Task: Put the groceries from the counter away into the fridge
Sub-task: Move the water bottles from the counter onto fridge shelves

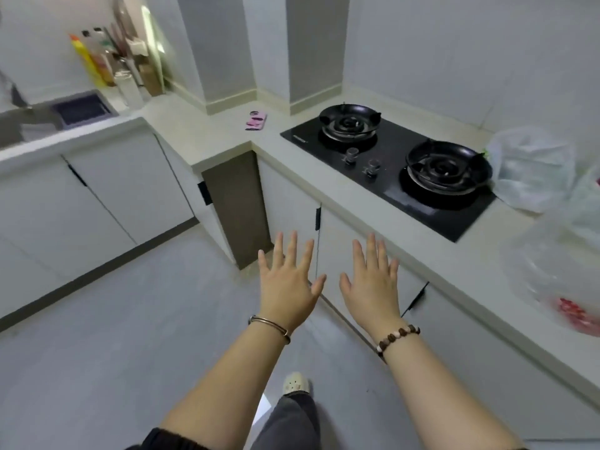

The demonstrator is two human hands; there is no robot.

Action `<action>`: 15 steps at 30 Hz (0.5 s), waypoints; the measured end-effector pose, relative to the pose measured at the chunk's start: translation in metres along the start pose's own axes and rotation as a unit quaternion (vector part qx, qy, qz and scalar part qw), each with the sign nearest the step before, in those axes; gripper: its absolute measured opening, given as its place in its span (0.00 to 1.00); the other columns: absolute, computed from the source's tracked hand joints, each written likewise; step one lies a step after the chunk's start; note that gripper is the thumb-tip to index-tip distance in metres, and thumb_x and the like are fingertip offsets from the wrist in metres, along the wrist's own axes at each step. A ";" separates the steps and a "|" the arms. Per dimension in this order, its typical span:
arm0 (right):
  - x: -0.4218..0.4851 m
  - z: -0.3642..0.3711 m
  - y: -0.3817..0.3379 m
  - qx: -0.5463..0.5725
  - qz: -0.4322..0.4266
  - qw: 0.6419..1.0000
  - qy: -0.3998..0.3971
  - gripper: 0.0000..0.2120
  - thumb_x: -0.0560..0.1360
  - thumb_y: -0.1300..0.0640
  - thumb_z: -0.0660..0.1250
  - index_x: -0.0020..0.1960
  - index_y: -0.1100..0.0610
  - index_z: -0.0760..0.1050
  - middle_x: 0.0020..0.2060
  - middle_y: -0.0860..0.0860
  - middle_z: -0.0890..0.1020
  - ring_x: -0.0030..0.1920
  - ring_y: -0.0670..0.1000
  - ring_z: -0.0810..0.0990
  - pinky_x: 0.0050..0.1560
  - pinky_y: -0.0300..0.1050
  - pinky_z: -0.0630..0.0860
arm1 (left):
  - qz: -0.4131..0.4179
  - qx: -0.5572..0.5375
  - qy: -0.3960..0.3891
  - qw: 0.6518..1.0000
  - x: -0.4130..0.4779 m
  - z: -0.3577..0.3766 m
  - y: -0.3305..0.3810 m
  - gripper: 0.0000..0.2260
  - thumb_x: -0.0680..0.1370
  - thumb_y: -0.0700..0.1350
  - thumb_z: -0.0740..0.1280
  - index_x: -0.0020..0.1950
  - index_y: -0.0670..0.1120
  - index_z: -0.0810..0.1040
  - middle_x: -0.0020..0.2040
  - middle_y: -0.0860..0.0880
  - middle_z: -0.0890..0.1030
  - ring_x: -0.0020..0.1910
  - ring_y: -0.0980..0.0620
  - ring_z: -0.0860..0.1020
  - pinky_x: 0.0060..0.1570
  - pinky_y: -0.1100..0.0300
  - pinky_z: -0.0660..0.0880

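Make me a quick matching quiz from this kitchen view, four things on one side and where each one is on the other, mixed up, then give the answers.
Things:
1. pink phone
2. plastic bags
3. yellow bottle
4. hands

Places:
A. right of the stove
B. by the sink
C. counter corner, left of the stove
D. spread open, empty, over the floor

Pairs: 1-C, 2-A, 3-B, 4-D

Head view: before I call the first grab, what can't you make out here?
- Fridge: not in the head view at all.
- Bag by the stove: its film hides the contents.
- Near bag: cut off by the right edge; only something red shows inside.
- Bottles by the sink: blurred, labels unreadable.
- Left hand and right hand: open, holding nothing.
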State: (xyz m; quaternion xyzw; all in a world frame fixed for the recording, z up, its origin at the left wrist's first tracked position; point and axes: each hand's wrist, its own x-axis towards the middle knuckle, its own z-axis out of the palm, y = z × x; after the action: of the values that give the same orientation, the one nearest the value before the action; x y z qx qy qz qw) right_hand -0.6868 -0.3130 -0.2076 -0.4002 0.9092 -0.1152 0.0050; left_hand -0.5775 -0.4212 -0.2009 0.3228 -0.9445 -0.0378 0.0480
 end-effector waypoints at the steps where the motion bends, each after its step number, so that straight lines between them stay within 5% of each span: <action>1: 0.009 -0.003 0.012 -0.002 0.022 1.000 0.010 0.31 0.80 0.47 0.53 0.77 0.56 0.45 0.76 0.57 0.41 0.76 0.55 0.37 0.73 0.57 0.39 | 0.024 -0.001 0.000 1.000 0.018 0.000 0.010 0.30 0.79 0.63 0.48 0.77 0.54 0.43 0.78 0.48 0.41 0.75 0.45 0.36 0.70 0.39 0.38; 15: 0.113 -0.048 0.124 -0.039 0.321 0.943 0.077 0.31 0.80 0.48 0.54 0.77 0.56 0.46 0.77 0.56 0.42 0.76 0.55 0.38 0.73 0.56 0.37 | 0.302 -0.023 -0.009 0.953 0.228 0.008 0.121 0.33 0.74 0.63 0.37 0.78 0.51 0.47 0.78 0.45 0.46 0.76 0.42 0.41 0.71 0.38 0.46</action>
State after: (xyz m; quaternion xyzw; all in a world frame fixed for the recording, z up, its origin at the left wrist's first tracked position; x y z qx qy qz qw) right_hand -0.8587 -0.3048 -0.1784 -0.0767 0.9908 -0.1026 -0.0436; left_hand -0.8309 -0.4653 -0.1818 0.0210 -0.9971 -0.0464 0.0562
